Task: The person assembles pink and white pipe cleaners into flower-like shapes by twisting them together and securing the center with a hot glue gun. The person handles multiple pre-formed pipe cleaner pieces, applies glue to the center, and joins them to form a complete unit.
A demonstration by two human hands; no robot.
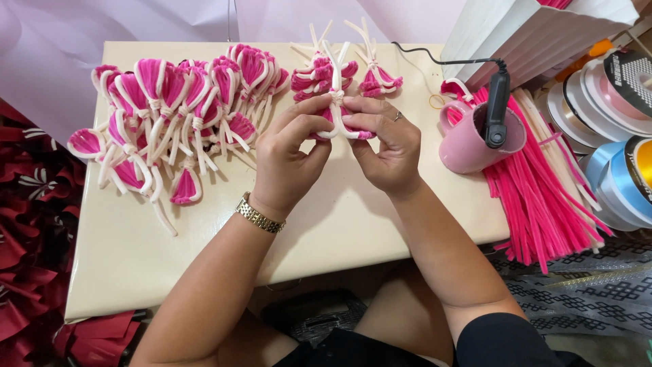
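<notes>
Together the left hand (288, 160) and right hand (385, 146) pinch one pink-and-white petal (337, 122), fingers closed on it above the desk (204, 251); finished petals (170, 115) lie left; a pink mug (468, 143) stands right, beside loose stems (543, 197).

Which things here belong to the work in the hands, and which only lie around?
In use:
left hand
right hand
pink-and-white pipe-cleaner petal piece, held by both
heap of finished petals
loose pink stems

Lying about:
pink mug holding a black tool
ribbon spools
</notes>
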